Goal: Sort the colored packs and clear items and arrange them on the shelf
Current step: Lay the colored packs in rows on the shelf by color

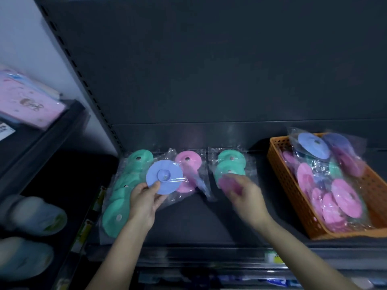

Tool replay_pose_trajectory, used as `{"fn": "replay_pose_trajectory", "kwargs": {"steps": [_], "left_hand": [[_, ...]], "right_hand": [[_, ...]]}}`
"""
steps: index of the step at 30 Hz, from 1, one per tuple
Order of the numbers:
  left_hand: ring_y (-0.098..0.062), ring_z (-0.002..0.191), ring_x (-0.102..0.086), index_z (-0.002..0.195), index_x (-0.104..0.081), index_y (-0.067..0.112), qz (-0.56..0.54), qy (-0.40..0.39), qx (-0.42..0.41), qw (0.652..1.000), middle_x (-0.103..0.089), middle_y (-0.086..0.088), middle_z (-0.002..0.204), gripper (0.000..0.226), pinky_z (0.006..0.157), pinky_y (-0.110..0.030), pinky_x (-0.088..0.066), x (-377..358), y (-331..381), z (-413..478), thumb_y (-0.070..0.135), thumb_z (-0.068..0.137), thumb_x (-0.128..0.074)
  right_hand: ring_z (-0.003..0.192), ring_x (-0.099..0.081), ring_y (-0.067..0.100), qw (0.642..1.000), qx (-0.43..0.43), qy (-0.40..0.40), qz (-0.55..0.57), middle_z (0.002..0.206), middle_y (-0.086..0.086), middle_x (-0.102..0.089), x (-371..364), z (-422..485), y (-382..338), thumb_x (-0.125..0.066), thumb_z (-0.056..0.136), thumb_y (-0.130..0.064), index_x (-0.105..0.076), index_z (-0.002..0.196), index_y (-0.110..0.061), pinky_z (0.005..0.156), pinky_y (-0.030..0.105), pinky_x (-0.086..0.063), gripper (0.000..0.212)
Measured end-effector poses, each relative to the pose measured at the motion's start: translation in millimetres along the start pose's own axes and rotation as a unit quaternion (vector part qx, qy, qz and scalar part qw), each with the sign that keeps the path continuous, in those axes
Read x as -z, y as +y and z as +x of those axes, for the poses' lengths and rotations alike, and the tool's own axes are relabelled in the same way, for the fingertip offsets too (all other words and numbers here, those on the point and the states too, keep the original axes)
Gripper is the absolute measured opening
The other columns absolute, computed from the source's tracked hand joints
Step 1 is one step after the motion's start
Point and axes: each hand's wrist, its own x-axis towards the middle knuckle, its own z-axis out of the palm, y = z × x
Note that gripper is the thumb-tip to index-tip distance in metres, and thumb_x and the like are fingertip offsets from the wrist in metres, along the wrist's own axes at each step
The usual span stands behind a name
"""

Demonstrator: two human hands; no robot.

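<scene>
On the dark shelf (199,222) lie round discs in clear wrappers. A row of green discs (123,189) runs along the left, a pink disc pack (188,162) lies behind the middle, and a green pair (230,164) sits right of it. My left hand (144,204) pinches a blue wrapped disc (164,176) by its lower edge, above the shelf. My right hand (240,191) is blurred, hovers by the green pair and seems to grip a pink disc (227,183). An orange basket (293,195) at the right holds several pink, blue and purple packs.
A perforated upright post (83,80) bounds the shelf on the left. Beyond it, a side shelf carries a pink flat pack (27,103), and pale rounded items (31,216) sit lower down. The shelf's front rail (199,260) runs below my forearms. The dark back panel rises behind.
</scene>
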Motion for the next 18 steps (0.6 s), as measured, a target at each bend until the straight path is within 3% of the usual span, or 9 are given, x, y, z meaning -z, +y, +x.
{"fn": "replay_pose_trajectory", "kwargs": {"steps": [2, 4, 6, 8, 10, 12, 15, 18], "left_hand": [[-0.028, 0.086, -0.063, 0.078, -0.049, 0.006, 0.026, 0.028, -0.016, 0.999, -0.061, -0.019, 0.096, 0.016, 0.079, -0.040, -0.051, 3.0, -1.3, 0.4, -0.001, 0.092, -0.053], [-0.031, 0.089, -0.061, 0.078, -0.047, 0.007, 0.042, 0.048, -0.029, 0.998, -0.059, -0.021, 0.098, 0.017, 0.079, -0.040, -0.051, 7.5, -1.7, 2.0, -0.001, 0.092, -0.053], [-0.031, 0.089, -0.060, 0.080, -0.047, 0.007, 0.054, 0.058, -0.039, 0.996, -0.058, -0.020, 0.098, 0.016, 0.076, -0.038, -0.052, 13.3, -2.1, 4.8, 0.000, 0.092, -0.053], [-0.030, 0.086, -0.059, 0.080, -0.047, 0.008, 0.063, 0.059, -0.057, 0.995, -0.057, -0.018, 0.094, 0.015, 0.071, -0.037, -0.053, 18.5, -2.1, 7.0, -0.001, 0.091, -0.053], [-0.029, 0.085, -0.059, 0.079, -0.047, 0.009, 0.083, 0.063, -0.082, 0.991, -0.058, -0.017, 0.092, 0.016, 0.074, -0.040, -0.054, 22.8, -2.5, 8.9, 0.000, 0.090, -0.055], [-0.028, 0.086, -0.058, 0.077, -0.048, 0.011, 0.106, 0.073, -0.111, 0.985, -0.058, -0.015, 0.088, 0.017, 0.079, -0.042, -0.053, 25.9, -2.0, 10.8, 0.002, 0.089, -0.057], [-0.022, 0.079, -0.054, 0.072, -0.047, 0.015, 0.114, 0.083, -0.145, 0.979, -0.054, -0.006, 0.078, 0.023, 0.072, -0.038, -0.053, 27.7, -0.6, 13.0, 0.003, 0.086, -0.060], [-0.018, 0.076, -0.055, 0.073, -0.046, 0.017, 0.085, 0.083, -0.156, 0.981, -0.054, -0.003, 0.077, 0.024, 0.056, -0.026, -0.054, 26.7, 1.2, 13.9, 0.001, 0.086, -0.059]], "right_hand": [[0.085, -0.062, 0.020, 0.992, 0.069, -0.016, -0.108, 0.098, 0.005, -0.068, -6.3, -3.4, 0.1, -0.058, 0.085, 0.003, -0.070, 0.101, -0.014, 0.079, 0.018, -0.047, 0.026], [0.091, -0.060, 0.029, 0.973, 0.076, -0.082, -0.203, 0.105, 0.008, -0.064, -13.4, -9.2, 3.7, -0.049, 0.085, 0.002, -0.065, 0.108, -0.014, 0.076, 0.033, -0.050, 0.032], [0.101, -0.055, 0.029, 0.942, 0.082, -0.164, -0.282, 0.114, 0.006, -0.058, -19.5, -16.2, 10.1, -0.046, 0.086, -0.005, -0.059, 0.115, -0.016, 0.083, 0.033, -0.048, 0.034], [0.112, -0.049, 0.027, 0.911, 0.099, -0.227, -0.329, 0.122, 0.005, -0.053, -23.3, -21.7, 15.2, -0.049, 0.088, -0.023, -0.055, 0.117, -0.014, 0.097, 0.034, -0.041, 0.031], [0.125, -0.040, 0.026, 0.881, 0.107, -0.285, -0.362, 0.133, 0.005, -0.045, -24.5, -24.9, 16.6, -0.049, 0.081, -0.054, -0.051, 0.121, -0.014, 0.111, 0.037, -0.028, 0.057], [0.128, -0.036, 0.023, 0.865, 0.103, -0.310, -0.381, 0.134, 0.004, -0.044, -24.4, -23.7, 15.8, -0.039, 0.071, -0.075, -0.051, 0.118, -0.014, 0.114, 0.036, -0.020, 0.078], [0.104, -0.049, 0.021, 0.902, 0.072, -0.279, -0.322, 0.105, 0.000, -0.055, -26.1, -17.9, 7.8, -0.046, 0.076, -0.071, -0.050, 0.085, -0.017, 0.094, 0.028, -0.036, 0.055], [0.094, -0.055, 0.023, 0.928, 0.054, -0.229, -0.289, 0.101, 0.004, -0.059, -35.2, -10.3, -5.6, -0.054, 0.086, -0.042, -0.052, 0.090, -0.016, 0.069, 0.025, -0.034, 0.027]]}}
